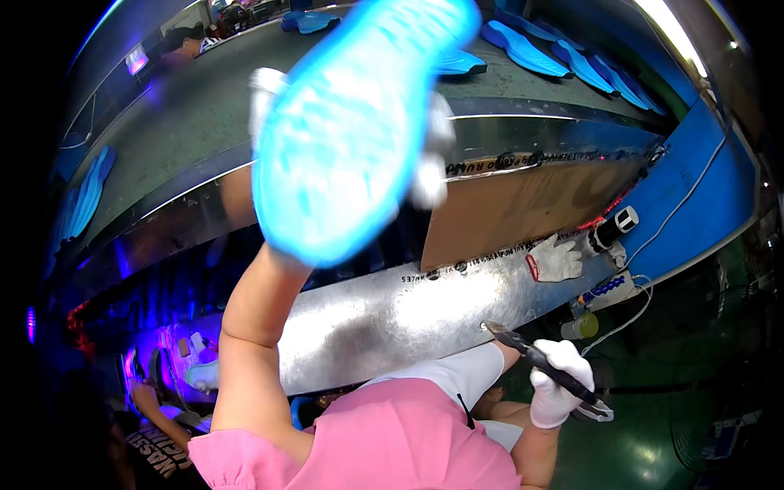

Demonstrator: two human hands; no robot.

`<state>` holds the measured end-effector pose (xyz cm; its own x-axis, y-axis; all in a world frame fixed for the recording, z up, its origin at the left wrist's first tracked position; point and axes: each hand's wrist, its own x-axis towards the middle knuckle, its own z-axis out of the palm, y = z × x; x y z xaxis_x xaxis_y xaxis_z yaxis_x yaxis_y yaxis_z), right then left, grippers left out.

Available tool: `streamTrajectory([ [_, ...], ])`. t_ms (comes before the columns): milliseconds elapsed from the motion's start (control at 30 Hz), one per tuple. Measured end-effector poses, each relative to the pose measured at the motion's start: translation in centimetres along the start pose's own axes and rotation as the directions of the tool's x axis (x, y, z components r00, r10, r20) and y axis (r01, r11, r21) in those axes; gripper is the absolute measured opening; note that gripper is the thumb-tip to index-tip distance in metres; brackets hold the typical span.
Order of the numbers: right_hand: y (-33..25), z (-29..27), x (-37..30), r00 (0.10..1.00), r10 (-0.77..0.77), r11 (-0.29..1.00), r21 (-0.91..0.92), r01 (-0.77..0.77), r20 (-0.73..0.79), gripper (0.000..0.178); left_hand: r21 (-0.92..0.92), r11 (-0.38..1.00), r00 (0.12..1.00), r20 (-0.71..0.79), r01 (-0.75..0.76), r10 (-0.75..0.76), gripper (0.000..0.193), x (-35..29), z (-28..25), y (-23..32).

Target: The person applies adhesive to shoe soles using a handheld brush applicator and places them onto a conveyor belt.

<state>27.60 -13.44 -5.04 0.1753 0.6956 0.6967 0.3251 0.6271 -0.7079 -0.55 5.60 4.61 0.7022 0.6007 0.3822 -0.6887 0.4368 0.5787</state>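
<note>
A bright blue shoe sole [343,155] is held up close in front of me, blurred, and covers much of the view above my bent left arm. White-gloved fingers of my left hand [430,180] show past both of its edges; the hand is closed on the sole from behind. Low on the right, my right hand [559,394], also in a white glove, is wrapped round the dark handle of a flat brush [539,361]. The bristle end of the brush points up and left, over the edge of the metal shelf [359,335] and apart from the sole.
More blue soles [523,49] lie on the dark green belt [204,106] beyond. A brown cardboard panel [523,204] stands under its edge. On the shelf lie a spare white glove [557,260] and a black-and-white cylinder [612,229]. Another person's hand [145,398] is at lower left.
</note>
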Motion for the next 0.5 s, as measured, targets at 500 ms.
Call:
streamTrajectory([
  [500,2.1,-0.1,-3.3,0.942,0.308,0.949,0.121,-0.292,-0.137,0.037,0.509,-0.861,0.988,0.133,0.004,0.084,0.07,14.3,3.0,-5.7],
])
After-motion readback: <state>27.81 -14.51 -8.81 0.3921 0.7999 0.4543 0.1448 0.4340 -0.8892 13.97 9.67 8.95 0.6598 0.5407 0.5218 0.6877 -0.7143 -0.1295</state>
